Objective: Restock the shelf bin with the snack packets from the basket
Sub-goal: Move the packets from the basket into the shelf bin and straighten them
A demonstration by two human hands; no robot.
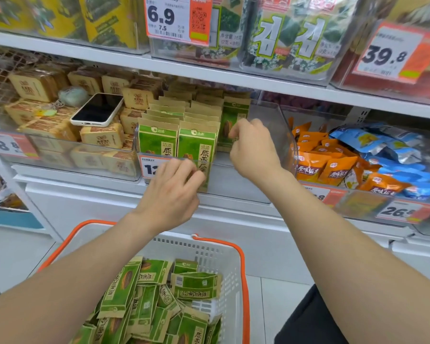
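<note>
1. two rows of green packets (199, 145) are standing upright in the clear bin (287, 135) at mid frame, and a third row is starting at their right, where only one packet (233, 125) is standing so far.
2. many more of the same packets are lying loose in the basket (233, 259) at the bottom centre of the frame.
3. the packets are looking light, flat and papery, with a stiff folded top; they are likely to bend and tip over, so pinching the top edge or both flat faces is looking like the best hold.
4. the right hand (252, 147) is reaching into the open right part of the bin, wrist bent, fingers curled narrow against the lone packet; i cannot tell whether it is pinching it or only steadying it.
5. the left hand (175, 184) is hovering at the bin's front lip over the price tag (149, 167), fingers bunched close at the lower edge of the front packet; whether it is holding anything is hidden.
6. a phone (97, 109) is lying on the brown boxes (102, 135) in the bin at left.
</note>
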